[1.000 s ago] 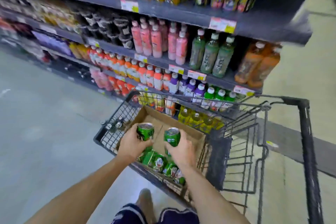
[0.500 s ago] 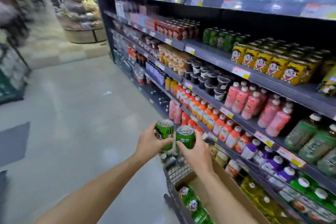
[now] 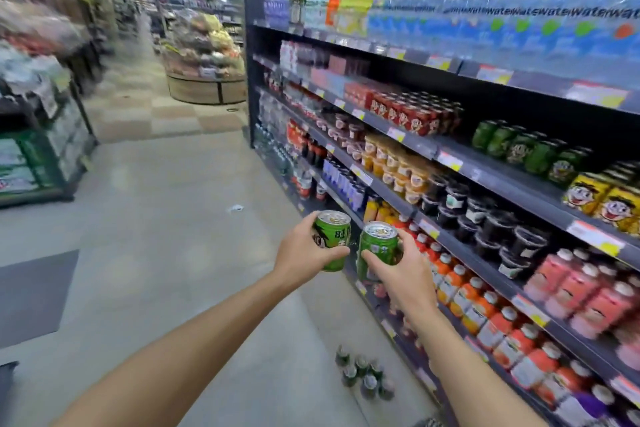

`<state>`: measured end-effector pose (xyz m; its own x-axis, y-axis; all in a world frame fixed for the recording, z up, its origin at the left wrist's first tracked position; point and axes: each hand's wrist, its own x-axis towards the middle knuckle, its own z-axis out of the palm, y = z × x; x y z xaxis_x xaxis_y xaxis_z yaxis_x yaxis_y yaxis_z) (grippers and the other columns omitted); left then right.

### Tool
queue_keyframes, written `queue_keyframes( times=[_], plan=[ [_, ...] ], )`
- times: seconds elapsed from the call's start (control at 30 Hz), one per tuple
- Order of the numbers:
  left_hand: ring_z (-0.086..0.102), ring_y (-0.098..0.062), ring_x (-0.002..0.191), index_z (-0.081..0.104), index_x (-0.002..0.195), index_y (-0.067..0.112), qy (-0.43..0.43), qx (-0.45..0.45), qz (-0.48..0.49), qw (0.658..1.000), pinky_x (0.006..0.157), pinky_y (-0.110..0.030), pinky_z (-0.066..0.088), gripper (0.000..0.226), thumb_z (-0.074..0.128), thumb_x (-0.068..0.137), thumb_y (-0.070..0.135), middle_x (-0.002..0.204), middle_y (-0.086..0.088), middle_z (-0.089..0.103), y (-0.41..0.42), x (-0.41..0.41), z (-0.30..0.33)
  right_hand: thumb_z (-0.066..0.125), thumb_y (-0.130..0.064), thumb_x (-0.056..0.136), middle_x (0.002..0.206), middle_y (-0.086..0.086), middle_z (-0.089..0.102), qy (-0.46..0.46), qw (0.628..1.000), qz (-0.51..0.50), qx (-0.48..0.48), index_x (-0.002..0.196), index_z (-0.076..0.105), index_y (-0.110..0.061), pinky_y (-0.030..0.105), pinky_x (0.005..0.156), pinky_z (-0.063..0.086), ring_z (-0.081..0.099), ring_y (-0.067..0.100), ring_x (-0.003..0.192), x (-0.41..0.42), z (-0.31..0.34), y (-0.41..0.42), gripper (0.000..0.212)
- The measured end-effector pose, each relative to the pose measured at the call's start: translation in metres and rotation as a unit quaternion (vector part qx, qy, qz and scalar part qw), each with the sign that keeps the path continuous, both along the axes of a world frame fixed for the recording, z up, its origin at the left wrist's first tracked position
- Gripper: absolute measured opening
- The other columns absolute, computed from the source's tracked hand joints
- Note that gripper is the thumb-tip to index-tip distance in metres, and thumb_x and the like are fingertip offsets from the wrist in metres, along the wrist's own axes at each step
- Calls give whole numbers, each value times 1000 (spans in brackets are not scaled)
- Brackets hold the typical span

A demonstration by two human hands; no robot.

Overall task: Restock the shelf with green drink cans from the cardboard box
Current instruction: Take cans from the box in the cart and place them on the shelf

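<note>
My left hand point(image 3: 304, 253) grips one green can point(image 3: 331, 240), upright, fingers wrapped round it. Just beside it my right hand point(image 3: 398, 274) holds a 2nd green can point(image 3: 377, 250), both over the aisle floor. Farther right, more green cans point(image 3: 526, 151) sit on the shelf point(image 3: 498, 173) w/ yellow cartons point(image 3: 602, 201) next to them.

Small bottles point(image 3: 365, 376) clustered on floor point(image 3: 166, 218); yellow cartons point(image 3: 602, 201) shelved.

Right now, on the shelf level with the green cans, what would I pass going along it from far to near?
Red cans → bare stretch of shelf → green cans → yellow cartons with a cartoon face.
</note>
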<state>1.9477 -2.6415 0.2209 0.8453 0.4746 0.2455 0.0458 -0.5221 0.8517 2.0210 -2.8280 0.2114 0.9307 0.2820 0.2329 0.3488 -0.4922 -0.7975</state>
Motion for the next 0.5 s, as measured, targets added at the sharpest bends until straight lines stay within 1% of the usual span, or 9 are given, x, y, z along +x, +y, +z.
queue_keyframes(
  times=[0.07, 0.13, 0.17, 0.2, 0.33, 0.43, 0.5],
  plan=[
    [66, -2, 88, 56, 109, 41, -2, -4, -10, 1000, 84, -34, 55, 64, 86, 53, 48, 93, 20, 70, 20, 14, 7, 78, -50, 75, 109, -10, 67, -15, 1000, -9, 3, 130, 50, -32, 31, 83, 55, 65, 9, 96, 8, 10, 17, 64],
    [67, -1, 89, 56, 111, 41, -3, -18, -21, 1000, 85, -36, 56, 69, 86, 50, 50, 96, 19, 70, 37, 32, 12, 79, -44, 78, 107, -11, 65, -19, 999, -26, 4, 132, 51, -27, 19, 76, 48, 62, 7, 95, 19, 18, 30, 64],
    [67, -1, 90, 56, 113, 41, -3, -26, -26, 999, 85, -36, 56, 72, 85, 49, 51, 97, 18, 71, 43, 42, 13, 79, -43, 78, 106, -12, 64, -18, 999, -32, 9, 132, 52, -26, 15, 73, 45, 62, 7, 95, 25, 21, 35, 63],
    [67, -1, 91, 56, 115, 40, -5, -35, -30, 999, 85, -36, 56, 74, 85, 48, 50, 98, 17, 71, 48, 52, 15, 79, -44, 78, 106, -12, 65, -17, 999, -39, 14, 132, 51, -26, 15, 73, 45, 63, 6, 95, 32, 23, 39, 64],
    [64, 0, 95, 54, 121, 36, -2, -34, -57, 998, 87, -35, 56, 77, 85, 52, 48, 103, 17, 69, 61, 96, 25, 79, -49, 75, 105, -13, 66, -12, 997, -72, 16, 130, 52, -28, 25, 80, 50, 63, 6, 97, 72, 26, 46, 64],
    [64, -1, 96, 55, 121, 35, -5, -20, -76, 997, 89, -34, 55, 75, 85, 54, 47, 104, 18, 67, 68, 129, 35, 76, -55, 71, 107, -9, 68, -13, 996, -89, 12, 132, 50, -30, 36, 89, 53, 62, 13, 103, 109, 29, 52, 70],
    [63, -1, 96, 55, 121, 33, -7, -2, -86, 996, 89, -32, 54, 73, 85, 56, 46, 104, 18, 67, 72, 155, 39, 76, -54, 71, 108, -7, 69, -20, 995, -97, 15, 132, 51, -30, 38, 90, 53, 63, 15, 104, 136, 31, 59, 71]
  ],
)
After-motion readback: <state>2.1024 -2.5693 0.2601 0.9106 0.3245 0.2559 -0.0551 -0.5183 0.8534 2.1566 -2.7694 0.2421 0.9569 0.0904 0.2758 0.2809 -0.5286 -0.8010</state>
